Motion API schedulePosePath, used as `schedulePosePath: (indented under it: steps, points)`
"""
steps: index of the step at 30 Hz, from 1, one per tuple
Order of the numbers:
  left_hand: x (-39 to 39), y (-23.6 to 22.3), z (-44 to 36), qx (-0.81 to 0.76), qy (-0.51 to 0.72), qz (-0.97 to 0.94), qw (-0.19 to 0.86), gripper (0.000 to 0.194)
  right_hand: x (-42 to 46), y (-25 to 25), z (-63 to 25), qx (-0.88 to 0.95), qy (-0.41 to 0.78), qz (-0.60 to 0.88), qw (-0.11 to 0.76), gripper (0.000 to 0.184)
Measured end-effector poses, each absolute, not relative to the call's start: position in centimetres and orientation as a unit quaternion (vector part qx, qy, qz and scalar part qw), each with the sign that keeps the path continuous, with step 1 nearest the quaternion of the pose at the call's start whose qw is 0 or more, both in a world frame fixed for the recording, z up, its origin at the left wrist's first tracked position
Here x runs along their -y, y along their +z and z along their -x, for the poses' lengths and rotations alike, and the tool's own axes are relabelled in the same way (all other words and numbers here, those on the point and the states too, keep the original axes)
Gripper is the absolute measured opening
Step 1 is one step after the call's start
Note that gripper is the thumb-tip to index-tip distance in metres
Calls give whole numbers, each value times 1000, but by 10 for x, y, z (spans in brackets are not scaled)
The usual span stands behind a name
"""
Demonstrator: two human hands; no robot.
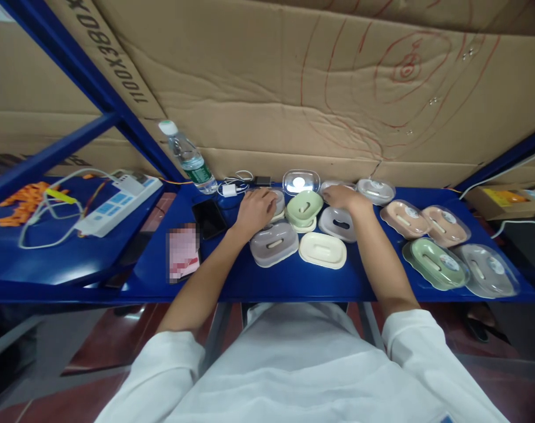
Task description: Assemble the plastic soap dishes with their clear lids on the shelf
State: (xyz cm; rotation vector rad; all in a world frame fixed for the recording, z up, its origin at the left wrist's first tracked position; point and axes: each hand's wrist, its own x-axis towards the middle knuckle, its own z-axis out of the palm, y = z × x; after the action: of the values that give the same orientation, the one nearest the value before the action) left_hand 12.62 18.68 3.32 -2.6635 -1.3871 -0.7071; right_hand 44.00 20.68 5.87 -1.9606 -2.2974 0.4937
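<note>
Two bare hands are seen over a blue table (267,288), on which oval soap dishes are laid out. By the left hand (257,208), with its fingers bent, one pale soap dish (278,205) is touched at its side; whether it is gripped cannot be judged. By the right hand (347,197), whose fingertips are partly hidden, one partly covered dish (331,183) is reached at the rear; its grip likewise cannot be made out. Between the hands, one green soap dish (303,205) is borne above a cream base, with one clear cover (301,182) placed behind. Nearer the front edge, one mauve-grey dish (274,245), one cream tray (323,251) and one slotted grey dish (330,223) are arranged. Toward the right, five covered dishes are counted: two peach (405,218), one green (435,264) and two grey (488,270). Toward the left, one water bottle (190,161), one black phone (210,217), one blurred-out pink item (183,254), one white charger (229,190) and one black adapter (262,181) are found. Farther left, one power strip (117,208) is shown.
</note>
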Motion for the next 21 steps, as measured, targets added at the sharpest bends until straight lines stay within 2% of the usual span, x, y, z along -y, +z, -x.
schedulePosePath:
  steps: [5, 9, 17, 21]
  points:
    - [-186, 34, -126, 448, -232, 863, 27, 27, -208, 52, -435, 695, 112, 710, -19, 31]
    - [-186, 34, -126, 444, -231, 866, 22, 27, -206, 58, -442, 694, 98, 713, -21, 37]
    - [-187, 29, -129, 433, -222, 873, 10, 25, -199, 90, -460, 742, 123, 657, 58, 40]
    - [-187, 28, -130, 430, -216, 877, 7, 26, -192, 100, -463, 778, 224, 566, 157, 43]
